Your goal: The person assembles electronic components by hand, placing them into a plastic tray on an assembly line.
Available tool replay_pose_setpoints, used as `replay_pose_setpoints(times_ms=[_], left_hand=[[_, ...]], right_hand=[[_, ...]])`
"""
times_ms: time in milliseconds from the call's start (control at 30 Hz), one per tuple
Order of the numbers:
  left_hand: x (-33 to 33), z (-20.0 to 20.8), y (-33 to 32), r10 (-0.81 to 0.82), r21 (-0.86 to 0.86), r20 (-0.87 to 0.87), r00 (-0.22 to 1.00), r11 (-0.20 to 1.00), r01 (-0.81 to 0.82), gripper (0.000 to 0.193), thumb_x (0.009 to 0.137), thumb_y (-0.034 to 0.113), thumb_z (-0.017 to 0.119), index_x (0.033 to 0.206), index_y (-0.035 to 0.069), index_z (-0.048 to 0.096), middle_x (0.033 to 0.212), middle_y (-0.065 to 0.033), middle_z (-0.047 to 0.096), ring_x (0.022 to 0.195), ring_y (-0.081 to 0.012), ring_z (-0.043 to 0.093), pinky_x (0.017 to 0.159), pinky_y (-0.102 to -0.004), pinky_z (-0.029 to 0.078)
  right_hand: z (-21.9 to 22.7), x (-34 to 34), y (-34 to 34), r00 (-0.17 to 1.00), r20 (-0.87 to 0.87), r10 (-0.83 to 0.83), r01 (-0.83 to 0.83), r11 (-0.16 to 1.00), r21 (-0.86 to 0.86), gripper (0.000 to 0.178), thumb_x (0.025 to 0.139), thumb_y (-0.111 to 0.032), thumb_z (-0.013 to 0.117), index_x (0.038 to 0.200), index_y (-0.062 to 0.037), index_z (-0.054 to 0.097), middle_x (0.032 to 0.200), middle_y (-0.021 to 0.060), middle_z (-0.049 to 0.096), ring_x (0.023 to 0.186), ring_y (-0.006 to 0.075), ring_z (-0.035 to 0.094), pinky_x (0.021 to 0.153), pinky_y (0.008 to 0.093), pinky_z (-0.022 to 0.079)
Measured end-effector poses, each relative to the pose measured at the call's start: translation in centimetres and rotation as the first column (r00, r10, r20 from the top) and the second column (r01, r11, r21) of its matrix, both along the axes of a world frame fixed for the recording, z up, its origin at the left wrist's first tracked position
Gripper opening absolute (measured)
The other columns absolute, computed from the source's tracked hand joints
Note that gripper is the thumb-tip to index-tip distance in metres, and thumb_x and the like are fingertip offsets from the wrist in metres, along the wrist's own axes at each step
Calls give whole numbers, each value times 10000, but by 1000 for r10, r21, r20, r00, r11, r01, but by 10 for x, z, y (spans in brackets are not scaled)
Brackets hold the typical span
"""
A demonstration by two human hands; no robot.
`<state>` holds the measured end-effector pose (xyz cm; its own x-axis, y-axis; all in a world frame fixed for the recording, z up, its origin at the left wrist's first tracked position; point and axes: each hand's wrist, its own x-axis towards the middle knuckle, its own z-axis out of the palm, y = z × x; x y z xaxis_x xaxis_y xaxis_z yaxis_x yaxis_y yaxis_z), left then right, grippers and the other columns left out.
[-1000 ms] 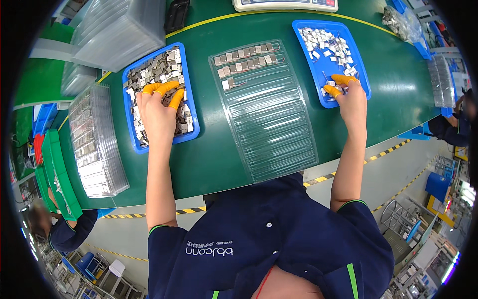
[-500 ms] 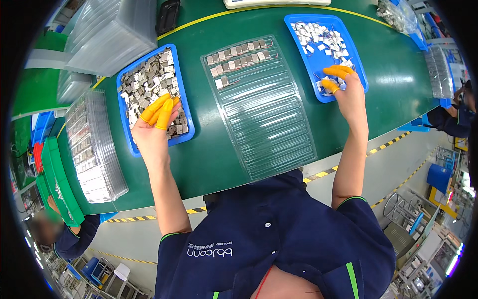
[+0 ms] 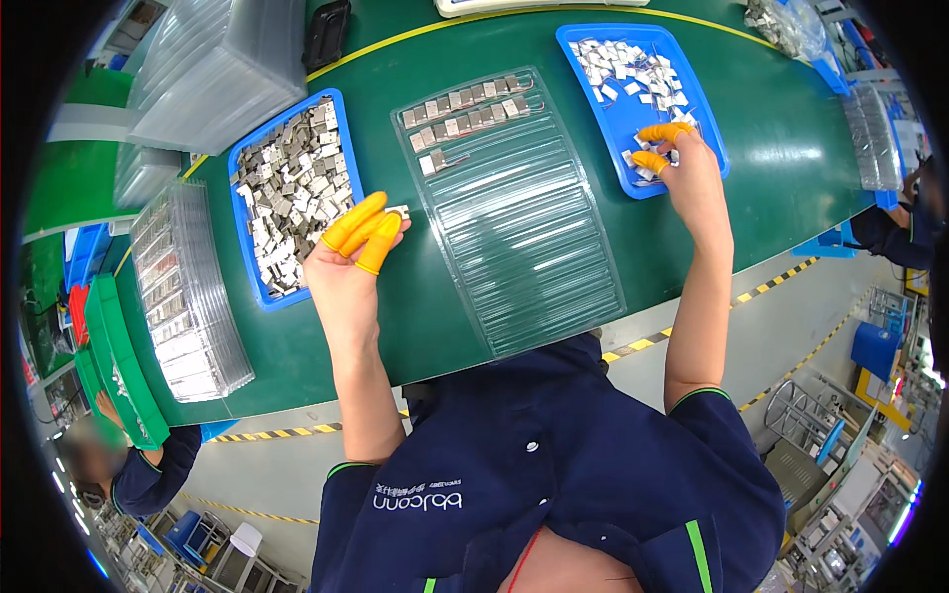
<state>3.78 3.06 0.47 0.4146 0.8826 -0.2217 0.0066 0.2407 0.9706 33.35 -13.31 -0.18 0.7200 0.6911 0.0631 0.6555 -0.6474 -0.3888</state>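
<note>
My left hand (image 3: 358, 252), with yellow finger cots on its fingers, pinches a small silver-and-white connector piece (image 3: 399, 211). It is above the green bench between the left blue tray (image 3: 360, 183) and the clear ribbed plastic tray (image 3: 524, 237). Metal connector pieces (image 3: 297, 178) fill the left blue tray in a heap. Inside the right blue tray (image 3: 615, 119), my right hand (image 3: 689, 163) reaches down, its cotted fingertips apart over white connectors (image 3: 633, 67) with thin wires. At the clear tray's far end, several connectors (image 3: 465, 99) lie in rows in its slots.
Stacked clear trays (image 3: 222, 74) rise at the far left, and more clear trays (image 3: 188, 296) lie nearer. A green bin (image 3: 119, 356) is at the left edge beside another person's arm. A black holder (image 3: 328, 32) stands at the back. Bagged parts (image 3: 786, 30) sit far right.
My left hand has come away from the left blue tray, rightward toward the clear tray, with a connector piece in its fingertips. My right hand has shifted slightly within the right tray.
</note>
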Motion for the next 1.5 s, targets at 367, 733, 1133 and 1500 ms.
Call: replay_pose_setpoints(times_ms=[367,733,1133,1500], left_hand=[[14,0,-14,-113,-70,46,993,991,116,214,793,-33,636,1003,-62,607,931,-141,653,837,-217,660,761,-261,528],[31,2,-21,-170,-77,92,981,981,177,227,798,-24,635,1022,-52,608,905,-141,656,824,-209,658,733,-263,523],[34,8,-32,-184,-81,146,972,977,197,228,780,-38,654,1003,-68,618,940,-137,658,831,-199,657,776,-263,523],[23,5,-30,-293,-45,93,952,954,298,210,759,-53,666,968,-58,650,937,-128,665,839,-166,643,797,-267,515]], right_hand=[[22,-9,14,973,-215,-85,78,996,-43,260,670,-74,737,908,4,666,816,165,639,741,272,627,656,323,486],[24,-45,14,970,-222,96,58,799,599,180,770,-9,659,949,-29,675,865,70,676,765,119,634,653,249,474],[22,-118,38,595,-709,379,87,846,526,193,769,-22,680,953,31,655,876,81,674,775,133,648,727,235,512],[14,-111,43,210,-858,469,93,864,495,236,694,36,724,920,34,657,858,79,663,765,135,636,725,248,526]])
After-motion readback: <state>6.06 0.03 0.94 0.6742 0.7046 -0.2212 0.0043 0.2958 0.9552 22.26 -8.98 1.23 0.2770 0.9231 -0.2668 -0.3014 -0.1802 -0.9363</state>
